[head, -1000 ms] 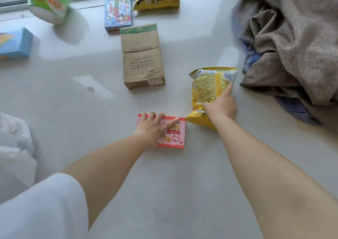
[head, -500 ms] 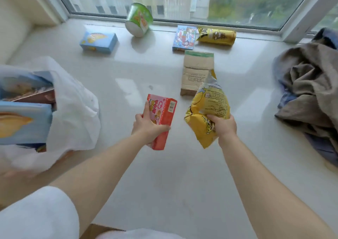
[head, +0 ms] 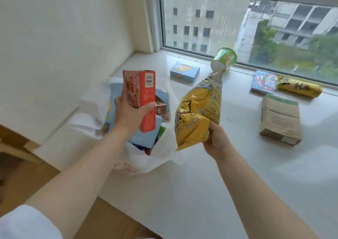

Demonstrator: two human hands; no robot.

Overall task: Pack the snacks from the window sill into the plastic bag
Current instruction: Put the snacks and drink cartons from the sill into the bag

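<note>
My left hand [head: 128, 114] grips a red snack box [head: 144, 94] upright, above the open mouth of the white plastic bag [head: 87, 123]. The bag lies on the sill's left end with several boxes inside. My right hand [head: 217, 141] holds a yellow snack bag [head: 197, 112] by its lower end, tilted up, just right of the plastic bag. Still on the sill lie a blue box [head: 184, 71], a green cup [head: 224, 59] on its side, a colourful flat box [head: 263, 82], a yellow packet [head: 300, 88] and a brown paper package [head: 280, 121].
The white window sill [head: 201, 184] runs along the window [head: 256, 28] at the back. A white wall [head: 64, 46] bounds the sill on the left. Wooden floor [head: 22, 174] shows below the sill's front edge at the lower left.
Both hands lifted the red box and the yellow bag off the sill and carried them left to the plastic bag. My view swung left and up.
</note>
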